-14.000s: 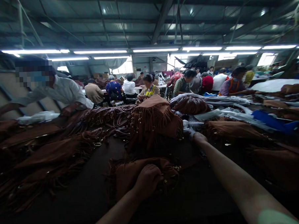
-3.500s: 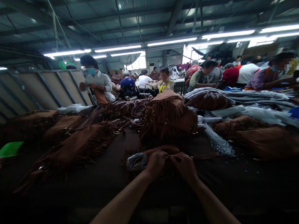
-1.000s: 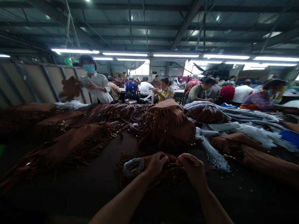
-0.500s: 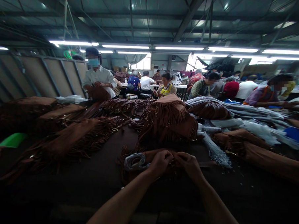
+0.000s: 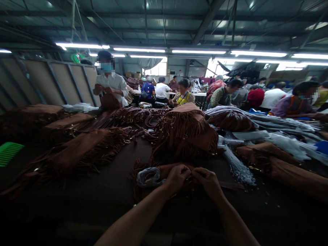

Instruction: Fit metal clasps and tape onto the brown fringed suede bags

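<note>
Brown suede-look material, dim light. Fringed bag [image 5: 168, 167] lies on the dark table [image 5: 115, 186] directly before the wearer, under both hands. Left hand [image 5: 177, 176] and right hand [image 5: 207, 178] nearly meet over it, thumb and fingers of each pinched on its upper part; exact piece between the fingertips too small and dark to tell.

Hazards, as I judge them:

- Grip is fingertip only. Should either pinch slip, a small part could drop among the fringe and be hard to find.
- Clear-wrapped coil [image 5: 148, 177] rests at the bag's left end, close to the left forearm. A careless elbow could nudge it off.
- Stacked fringed bags [image 5: 187, 125] rise just behind. A tug on any tangled fringe might make them slump forward.
- Loose white bits [image 5: 266, 203] lie right, near the bundle of pale strands [image 5: 238, 167]. Dragging the bag that way could pick up litter on its nap.
</note>
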`<state>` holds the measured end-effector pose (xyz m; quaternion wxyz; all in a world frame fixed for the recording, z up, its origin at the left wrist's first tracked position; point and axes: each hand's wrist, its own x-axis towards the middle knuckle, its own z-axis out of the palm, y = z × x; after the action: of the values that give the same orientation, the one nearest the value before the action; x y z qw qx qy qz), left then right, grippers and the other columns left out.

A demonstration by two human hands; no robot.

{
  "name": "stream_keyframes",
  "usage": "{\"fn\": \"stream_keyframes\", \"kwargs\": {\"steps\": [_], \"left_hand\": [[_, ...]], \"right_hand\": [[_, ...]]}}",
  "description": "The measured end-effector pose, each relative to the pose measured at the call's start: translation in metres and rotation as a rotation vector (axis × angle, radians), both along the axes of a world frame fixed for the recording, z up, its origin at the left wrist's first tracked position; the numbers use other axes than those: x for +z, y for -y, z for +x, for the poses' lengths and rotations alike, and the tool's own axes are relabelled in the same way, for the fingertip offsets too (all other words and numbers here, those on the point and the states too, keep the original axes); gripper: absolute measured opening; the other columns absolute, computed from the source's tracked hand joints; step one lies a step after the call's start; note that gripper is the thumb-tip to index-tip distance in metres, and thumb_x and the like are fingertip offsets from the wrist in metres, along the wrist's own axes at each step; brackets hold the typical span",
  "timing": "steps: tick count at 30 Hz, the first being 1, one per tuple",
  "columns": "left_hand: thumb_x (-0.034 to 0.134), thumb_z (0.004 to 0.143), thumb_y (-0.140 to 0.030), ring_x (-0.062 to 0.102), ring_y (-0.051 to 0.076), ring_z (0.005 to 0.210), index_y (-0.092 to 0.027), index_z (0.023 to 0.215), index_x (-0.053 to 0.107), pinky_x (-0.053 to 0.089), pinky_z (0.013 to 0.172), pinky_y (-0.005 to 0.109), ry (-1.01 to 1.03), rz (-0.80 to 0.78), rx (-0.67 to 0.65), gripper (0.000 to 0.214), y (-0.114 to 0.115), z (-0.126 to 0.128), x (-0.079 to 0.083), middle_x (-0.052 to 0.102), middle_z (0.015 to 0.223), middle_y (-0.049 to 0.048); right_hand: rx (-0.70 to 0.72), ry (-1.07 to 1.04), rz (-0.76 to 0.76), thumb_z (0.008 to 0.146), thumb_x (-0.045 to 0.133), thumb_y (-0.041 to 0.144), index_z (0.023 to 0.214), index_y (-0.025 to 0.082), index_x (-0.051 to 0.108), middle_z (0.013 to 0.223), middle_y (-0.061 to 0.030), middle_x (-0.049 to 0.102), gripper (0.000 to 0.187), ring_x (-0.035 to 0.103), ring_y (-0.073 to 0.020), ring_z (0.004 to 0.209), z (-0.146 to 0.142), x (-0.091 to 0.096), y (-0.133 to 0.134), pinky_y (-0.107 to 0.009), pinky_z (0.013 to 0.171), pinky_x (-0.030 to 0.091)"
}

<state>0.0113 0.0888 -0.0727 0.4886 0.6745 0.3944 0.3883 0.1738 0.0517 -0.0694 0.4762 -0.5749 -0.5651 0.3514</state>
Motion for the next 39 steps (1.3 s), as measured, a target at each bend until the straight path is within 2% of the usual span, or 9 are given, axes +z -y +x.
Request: {"fn": "stream_keyframes", "kwargs": {"steps": [11,19,21,23,27,29,32,35,39], "left_hand": [[0.056,0.075,-0.029,0.054,0.014,0.067,-0.011,0.079,0.066,0.039,0.062,0.023,0.051,-0.017,-0.004,0.021,0.001,-0.001,0.000,0.063,0.070,0.0019],[0.056,0.074,-0.028,0.052,0.013,0.060,-0.010,0.077,0.065,0.038,0.057,0.023,0.053,-0.153,0.030,0.021,0.002,0.009,-0.005,0.062,0.066,0.0019],[0.054,0.077,-0.028,0.055,0.014,0.063,-0.010,0.079,0.066,0.041,0.058,0.024,-0.019,-0.126,-0.019,0.022,0.002,0.004,0.004,0.064,0.069,0.0036],[0.050,0.082,-0.027,0.059,0.016,0.072,-0.012,0.084,0.068,0.044,0.066,0.026,-0.144,0.027,-0.033,0.024,0.000,-0.016,0.021,0.067,0.078,0.0056],[0.062,0.077,-0.027,0.054,0.022,0.109,-0.019,0.118,0.060,0.039,0.095,0.032,-0.419,0.380,0.154,0.043,-0.011,-0.101,0.054,0.063,0.118,0.0079],[0.071,0.066,-0.027,0.056,0.023,0.104,-0.018,0.116,0.062,0.043,0.089,0.031,-0.582,0.251,0.056,0.051,-0.017,-0.146,0.059,0.066,0.112,0.0054],[0.067,0.069,-0.028,0.061,0.020,0.085,-0.017,0.104,0.068,0.045,0.072,0.024,-0.683,0.056,-0.116,0.037,-0.016,-0.183,0.056,0.070,0.093,0.0018],[0.063,0.076,-0.033,0.060,0.017,0.080,-0.017,0.097,0.071,0.042,0.068,0.023,-0.736,0.211,0.043,0.028,0.002,-0.175,0.061,0.068,0.089,0.0034],[0.063,0.076,-0.027,0.058,0.017,0.082,-0.019,0.096,0.069,0.041,0.074,0.026,-0.738,0.490,0.209,0.022,0.040,-0.126,0.093,0.063,0.091,0.0039]], "right_hand": [[-0.023,0.058,0.057,0.071,0.069,0.044,0.085,0.020,0.075,0.085,-0.0047,0.073,0.029,0.067,-0.0211,0.078,-0.004,0.004,0.002,-0.028,0.068,0.052],[-0.035,0.210,0.172,0.078,0.064,0.044,0.085,0.021,0.074,0.086,-0.0055,0.073,0.026,0.067,-0.0221,0.082,-0.010,-0.002,0.010,-0.029,0.071,0.050],[-0.023,0.249,0.187,0.081,0.061,0.044,0.086,0.022,0.074,0.088,-0.0057,0.072,0.026,0.066,-0.0221,0.082,-0.012,-0.003,0.012,-0.030,0.072,0.049],[-0.027,0.279,0.185,0.082,0.059,0.043,0.087,0.022,0.073,0.090,-0.0059,0.072,0.026,0.066,-0.0224,0.084,-0.014,-0.002,0.014,-0.031,0.074,0.049],[-0.001,0.354,0.194,0.084,0.056,0.040,0.094,0.023,0.070,0.098,-0.0059,0.071,0.025,0.065,-0.0232,0.091,-0.016,0.002,0.016,-0.033,0.080,0.049],[0.023,0.397,0.203,0.085,0.054,0.039,0.098,0.023,0.069,0.103,-0.0055,0.070,0.025,0.064,-0.0229,0.095,-0.017,0.003,0.017,-0.034,0.083,0.048],[0.007,0.470,0.183,0.086,0.052,0.039,0.105,0.024,0.067,0.108,-0.0056,0.068,0.028,0.064,-0.0229,0.098,-0.022,0.007,0.020,-0.035,0.085,0.048],[-0.026,0.558,0.143,0.086,0.052,0.045,0.122,0.025,0.059,0.113,-0.0063,0.067,0.041,0.063,-0.0249,0.100,-0.032,0.016,0.028,-0.038,0.084,0.048],[-0.011,0.577,0.199,0.084,0.055,0.051,0.140,0.027,0.040,0.118,-0.0063,0.064,0.063,0.061,-0.0256,0.103,-0.048,0.032,0.040,-0.040,0.086,0.047]]}}
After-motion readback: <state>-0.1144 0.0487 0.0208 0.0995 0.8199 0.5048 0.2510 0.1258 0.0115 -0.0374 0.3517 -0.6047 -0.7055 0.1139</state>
